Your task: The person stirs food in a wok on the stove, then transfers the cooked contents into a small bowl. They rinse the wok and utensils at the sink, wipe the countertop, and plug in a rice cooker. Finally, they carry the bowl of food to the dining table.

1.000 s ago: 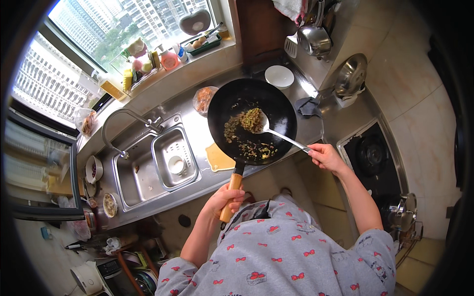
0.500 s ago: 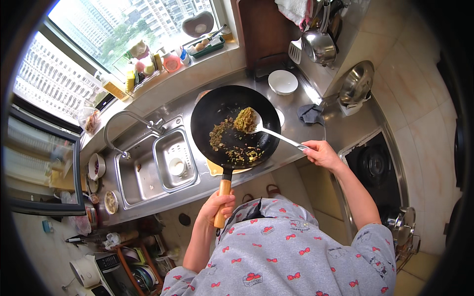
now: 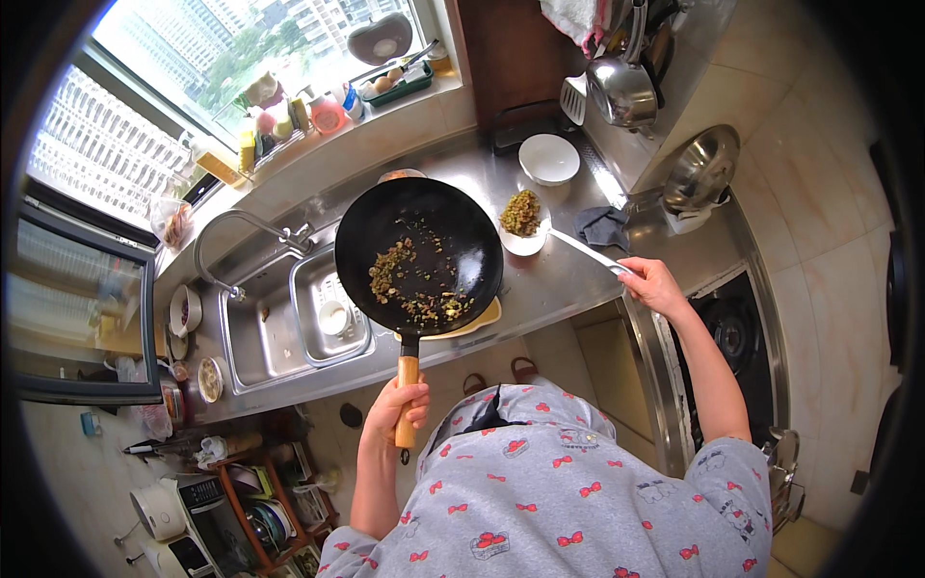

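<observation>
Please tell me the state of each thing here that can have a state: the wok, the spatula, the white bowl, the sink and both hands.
Wok: held over the counter, some food inside.
Spatula: loaded with food.
White bowl: empty, upright.
Sink: no water, a small cup inside.
Left hand: closed on wok handle.
Right hand: closed on spatula handle.

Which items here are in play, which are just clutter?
In play: wok held by left hand; ladle with chopped food, held by right hand; white bowl.

Lying about: sink, grey cloth, kettle, steel lid, windowsill bottles.
</observation>
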### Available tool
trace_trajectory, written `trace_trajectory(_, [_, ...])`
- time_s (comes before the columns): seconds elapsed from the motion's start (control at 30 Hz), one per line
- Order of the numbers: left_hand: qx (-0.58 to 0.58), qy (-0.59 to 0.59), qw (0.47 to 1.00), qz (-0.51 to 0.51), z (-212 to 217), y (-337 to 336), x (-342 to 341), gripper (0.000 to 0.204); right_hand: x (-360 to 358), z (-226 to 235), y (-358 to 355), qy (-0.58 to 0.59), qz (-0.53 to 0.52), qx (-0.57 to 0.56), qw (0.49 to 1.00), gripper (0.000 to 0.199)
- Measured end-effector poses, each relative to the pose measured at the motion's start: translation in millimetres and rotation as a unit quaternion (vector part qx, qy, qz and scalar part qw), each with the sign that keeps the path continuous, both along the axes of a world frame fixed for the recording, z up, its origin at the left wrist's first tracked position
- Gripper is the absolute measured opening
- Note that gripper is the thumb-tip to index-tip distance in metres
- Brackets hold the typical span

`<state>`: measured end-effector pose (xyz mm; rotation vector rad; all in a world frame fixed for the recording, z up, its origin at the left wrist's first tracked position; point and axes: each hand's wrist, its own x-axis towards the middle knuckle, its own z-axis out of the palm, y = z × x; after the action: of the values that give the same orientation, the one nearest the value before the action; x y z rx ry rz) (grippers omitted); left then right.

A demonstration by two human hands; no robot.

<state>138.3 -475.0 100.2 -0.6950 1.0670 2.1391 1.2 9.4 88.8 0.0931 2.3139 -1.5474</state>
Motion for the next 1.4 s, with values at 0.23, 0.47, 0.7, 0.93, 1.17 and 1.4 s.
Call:
trace_trajectory(0.23, [-0.008, 0.001, 1.0, 0.028, -4.6, -3.2, 6.3, 0.022, -13.1, -34.0, -8.0, 0.11, 0.022, 0.282, 0.953, 0.031])
trace_trajectory(0.47, [-0.013, 0.003, 1.0, 0.027, 1.8, -3.6, 2.9, 0.024, -17.4, -23.6, -24.9, 0.21, 0.112, 0.426, 0.873, 0.029])
trace_trajectory(0.7, [-0.033, 0.018, 0.999, 0.007, 5.4, -4.6, -10.0, 0.023, -13.6, -23.7, -50.5, 0.355, 0.15, 0.581, 0.717, 0.04])
trace_trajectory(0.93, [-0.049, 0.029, 0.998, -0.009, 12.8, -3.4, -21.4, 0.024, -4.6, -3.8, -49.7, 0.292, 0.099, 0.524, 0.794, 0.038])
trace_trajectory(1.17, [-0.052, 0.032, 0.998, -0.022, 15.5, -1.2, -34.6, 0.024, -1.4, 35.5, -29.4, -0.013, -0.083, 0.038, 0.996, 0.035])
trace_trajectory(1.4, [-0.042, 0.039, 0.997, -0.054, 16.4, 9.9, -47.3, 0.025, -29.6, 29.3, -98.2, 0.378, 0.077, 0.261, 0.885, 0.035])
